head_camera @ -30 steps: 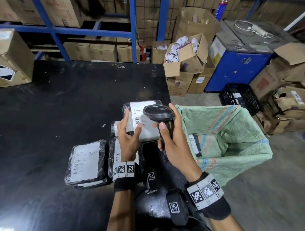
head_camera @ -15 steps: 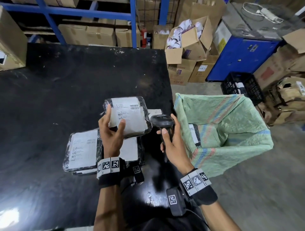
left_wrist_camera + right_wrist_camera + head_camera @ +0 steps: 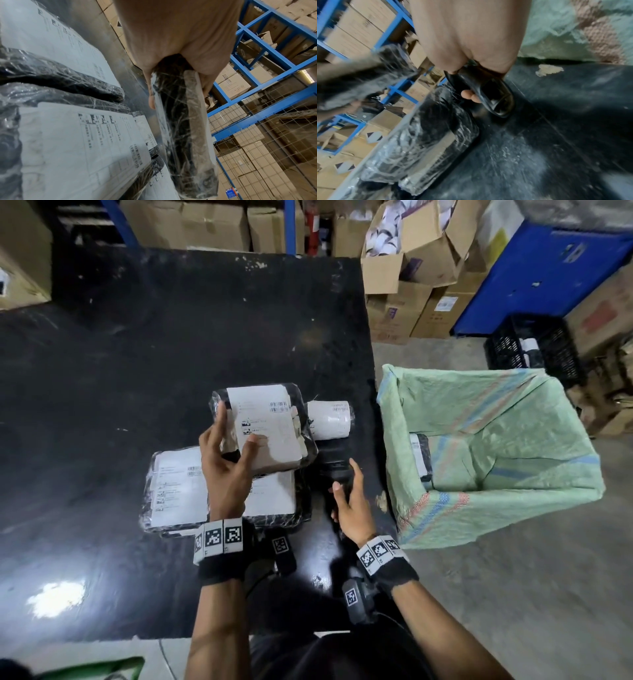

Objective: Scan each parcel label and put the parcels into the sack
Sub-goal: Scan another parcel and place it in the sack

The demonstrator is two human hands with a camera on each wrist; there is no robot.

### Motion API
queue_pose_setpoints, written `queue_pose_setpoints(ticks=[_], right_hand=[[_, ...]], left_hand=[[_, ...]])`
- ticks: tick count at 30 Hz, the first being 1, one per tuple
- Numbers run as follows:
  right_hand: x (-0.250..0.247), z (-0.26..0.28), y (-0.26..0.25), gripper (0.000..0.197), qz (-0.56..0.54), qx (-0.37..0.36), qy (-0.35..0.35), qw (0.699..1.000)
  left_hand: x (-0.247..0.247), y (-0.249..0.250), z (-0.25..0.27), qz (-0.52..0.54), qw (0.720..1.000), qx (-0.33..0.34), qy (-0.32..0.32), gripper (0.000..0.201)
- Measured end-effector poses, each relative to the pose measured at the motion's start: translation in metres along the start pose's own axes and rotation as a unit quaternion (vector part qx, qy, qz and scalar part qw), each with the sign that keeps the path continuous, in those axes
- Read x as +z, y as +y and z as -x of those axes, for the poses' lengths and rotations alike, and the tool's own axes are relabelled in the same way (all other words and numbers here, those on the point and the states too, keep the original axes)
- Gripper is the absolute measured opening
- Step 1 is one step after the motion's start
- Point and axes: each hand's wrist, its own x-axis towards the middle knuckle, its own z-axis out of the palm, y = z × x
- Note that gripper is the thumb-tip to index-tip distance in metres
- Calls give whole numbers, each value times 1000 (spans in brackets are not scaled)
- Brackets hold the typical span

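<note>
A: Left hand (image 3: pixel 224 470) state?
B: Clamped on a black plastic-wrapped parcel (image 3: pixel 265 428), thumb on the white label, fingers curled round its left edge. The parcel is raised off the bench (image 3: pixel 137 364), label up. The left wrist view shows it edge-on (image 3: pixel 181 135), pinched at one end.

A: Right hand (image 3: pixel 351 501)?
B: Wrapped round the grip of a black handheld barcode scanner (image 3: pixel 334 463). The scanner sits low, just right of the raised parcel and close above the bench. In the right wrist view fingertips (image 3: pixel 469 95) curl under the scanner head (image 3: pixel 494 100).

A: The other parcels?
B: Two flat parcels lie label-up on the bench under and behind the left hand: one to its left (image 3: pixel 174 491), one directly below the wrist line (image 3: pixel 274 498), the two touching. A small roll-shaped parcel (image 3: pixel 329 419) lies beyond the right hand, just past the scanner.

A: The sack?
B: Green woven sack (image 3: pixel 496 467), mouth open, standing on the floor right of the right hand, against the bench edge. One wrapped parcel (image 3: pixel 419 457) shows inside, against the near wall.

A: Surroundings?
B: Cardboard boxes (image 3: pixel 411 265) and blue racking (image 3: pixel 257 40) beyond both hands; black crate (image 3: pixel 534 350) behind the sack.
</note>
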Motion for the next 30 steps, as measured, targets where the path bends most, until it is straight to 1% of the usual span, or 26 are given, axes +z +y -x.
queue_pose_setpoints(ticks=[6, 10, 12, 13, 16, 17, 20, 23, 24, 26, 28, 30], right_hand=[[17, -21, 8, 65, 12, 16, 2, 1000], [26, -26, 11, 69, 5, 40, 14, 999], [27, -28, 15, 75, 20, 34, 23, 999], [24, -29, 14, 74, 26, 28, 17, 999], [10, -25, 8, 64, 54, 61, -1, 997], [1, -22, 1, 62, 39, 68, -1, 997], [-30, -22, -16, 59, -24, 1, 18, 1000], [-63, -26, -44, 56, -110, -20, 4, 994], [-74, -28, -54, 54, -120, -27, -2, 992], [-95, -30, -74, 51, -110, -65, -8, 992], [-114, -32, -90, 50, -102, -105, -6, 989], [-131, -34, -101, 52, -110, -127, -7, 986]], left_hand=[[6, 4, 2, -13, 1000, -3, -14, 68], [9, 8, 6, -28, 999, 0, -17, 71], [13, 12, 8, -22, 1000, -5, -20, 71], [15, 13, 9, -18, 1000, -7, -19, 71], [25, 20, 12, -12, 999, -17, -27, 72], [29, 24, 13, -4, 999, -23, -32, 72], [45, 38, 16, 25, 999, -24, -42, 70], [65, 51, 18, 44, 997, -13, -55, 70], [72, 53, 18, 49, 997, -11, -62, 70], [86, 56, 17, 51, 996, -5, -76, 70], [100, 61, 18, 41, 995, 6, -96, 71], [115, 69, 21, 38, 993, 12, -115, 69]])
